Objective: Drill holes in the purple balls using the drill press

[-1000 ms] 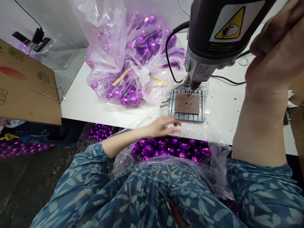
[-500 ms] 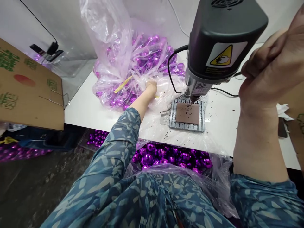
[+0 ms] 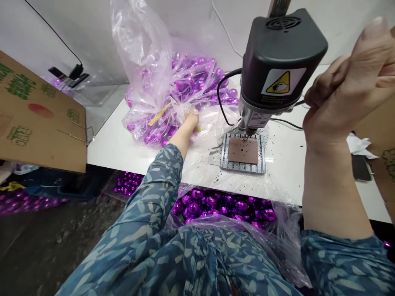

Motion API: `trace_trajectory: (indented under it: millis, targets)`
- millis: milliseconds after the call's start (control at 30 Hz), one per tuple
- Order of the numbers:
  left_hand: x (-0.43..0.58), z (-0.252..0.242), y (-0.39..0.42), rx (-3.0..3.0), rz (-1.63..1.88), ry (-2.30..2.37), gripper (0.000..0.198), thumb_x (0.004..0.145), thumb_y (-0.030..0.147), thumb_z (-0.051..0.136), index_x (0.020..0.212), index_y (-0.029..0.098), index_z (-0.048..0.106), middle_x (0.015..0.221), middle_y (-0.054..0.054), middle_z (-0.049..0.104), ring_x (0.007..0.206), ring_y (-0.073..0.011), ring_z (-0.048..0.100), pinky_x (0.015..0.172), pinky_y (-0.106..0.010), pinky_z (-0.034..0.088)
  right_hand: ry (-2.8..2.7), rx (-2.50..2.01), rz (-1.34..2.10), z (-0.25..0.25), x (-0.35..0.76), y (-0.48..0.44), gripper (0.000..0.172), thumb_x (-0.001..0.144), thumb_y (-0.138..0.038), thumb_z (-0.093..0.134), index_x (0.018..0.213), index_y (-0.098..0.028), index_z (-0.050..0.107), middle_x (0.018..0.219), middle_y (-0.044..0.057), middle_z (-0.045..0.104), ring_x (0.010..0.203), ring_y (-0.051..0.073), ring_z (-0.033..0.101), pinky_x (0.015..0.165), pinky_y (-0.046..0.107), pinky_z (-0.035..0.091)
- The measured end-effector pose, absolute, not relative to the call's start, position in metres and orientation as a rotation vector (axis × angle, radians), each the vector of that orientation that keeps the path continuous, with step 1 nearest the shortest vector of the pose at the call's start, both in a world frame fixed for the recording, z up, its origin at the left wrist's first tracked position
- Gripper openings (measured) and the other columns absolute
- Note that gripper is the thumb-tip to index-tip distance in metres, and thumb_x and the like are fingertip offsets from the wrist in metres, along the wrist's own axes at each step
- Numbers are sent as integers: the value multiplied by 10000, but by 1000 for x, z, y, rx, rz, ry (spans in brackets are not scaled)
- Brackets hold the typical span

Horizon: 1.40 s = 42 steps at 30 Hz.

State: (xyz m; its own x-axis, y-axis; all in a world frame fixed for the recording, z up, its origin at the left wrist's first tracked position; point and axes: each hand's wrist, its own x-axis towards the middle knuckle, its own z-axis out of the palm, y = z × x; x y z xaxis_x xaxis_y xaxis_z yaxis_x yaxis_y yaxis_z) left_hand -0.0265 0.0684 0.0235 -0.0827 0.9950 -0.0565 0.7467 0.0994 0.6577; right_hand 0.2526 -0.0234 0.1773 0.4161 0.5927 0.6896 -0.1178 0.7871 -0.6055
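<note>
A clear plastic bag (image 3: 145, 61) full of shiny purple balls (image 3: 197, 84) lies on the white table. My left hand (image 3: 191, 118) is closed at the gathered plastic of this bag, beside a yellow strip (image 3: 159, 114); its fingertips are hidden. My right hand (image 3: 348, 90) is raised beside the black drill press (image 3: 280, 57), fingers wrapped round the end of a dark lever (image 3: 298, 103), mostly covered by the fist. Beneath the drill chuck (image 3: 250, 131), a brown board (image 3: 243, 150) with a small hole rests on the slotted metal base (image 3: 261, 164). No ball sits there.
Dark shavings are scattered around the base. At the table's front edge, an open plastic-lined container holds purple faceted balls (image 3: 212, 201). A cardboard box (image 3: 43, 119) stands at left. A dark phone (image 3: 361, 167) and white tissue (image 3: 359, 144) lie at right.
The view has shifted a little, so the drill press sits lower and further left. My left hand stays at the bag, and my right hand remains closed beside the press.
</note>
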Motion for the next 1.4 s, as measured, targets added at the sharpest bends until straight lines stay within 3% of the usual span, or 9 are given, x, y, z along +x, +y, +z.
trace_trajectory:
  millis: [167,300,433,533,767,933,1100,1400]
  targets:
    - [-17,21,67,1419,812,1842,288,840,225,832,1095,149,721,940,-59,746,995,-242,742,900,-299,584,-1092,-500,442,173,256,-22,872,674,-749,704,551,-128,105,441,-23,69,361,19,284,436,235,148]
    - [-12,16,37,1086,968,1313,270,971,317,740,1188,177,660,976,-41,744,757,-133,704,842,-299,619,-1091,-486,457,173,256,-21,897,640,-740,703,587,-118,59,471,-24,1,359,0,271,438,199,168]
    - [-12,14,-4,795,1004,962,225,1010,321,662,1155,151,679,1062,-106,782,946,-188,764,944,-355,645,-1042,-514,475,173,254,-18,778,616,-748,660,544,-119,207,450,-41,60,363,7,256,441,217,122]
    - [-7,9,-26,777,995,904,270,978,328,700,1192,165,685,1146,-120,787,1069,-226,768,997,-400,640,-1021,-537,461,173,254,-15,752,606,-791,600,568,-140,226,461,-53,31,357,12,229,439,249,74]
    - [27,-17,-51,1061,1040,981,564,796,382,926,1255,199,656,1221,-109,774,991,-195,745,846,-352,606,-1063,-560,449,165,260,-3,735,593,-846,556,620,-150,320,470,-68,17,362,1,237,408,224,134]
    - [52,-31,-55,1252,1056,1028,584,798,425,931,1262,161,696,1233,-116,776,960,-166,718,890,-325,574,-1073,-547,415,160,262,1,763,617,-857,531,630,-134,287,482,-55,215,393,-36,257,401,199,115]
    - [65,-43,-45,1363,1025,1052,642,822,429,909,1356,158,679,1275,-128,768,897,-155,698,828,-313,578,-1091,-514,465,162,261,-6,752,584,-822,596,618,-136,290,466,-53,120,374,-17,263,405,198,116]
    - [83,-43,-40,1804,976,1169,582,807,358,920,1323,176,720,1258,-110,672,947,-201,691,885,-379,610,-1150,-565,473,168,257,-19,723,582,-796,549,619,-155,217,463,-47,184,386,-29,296,448,174,161]
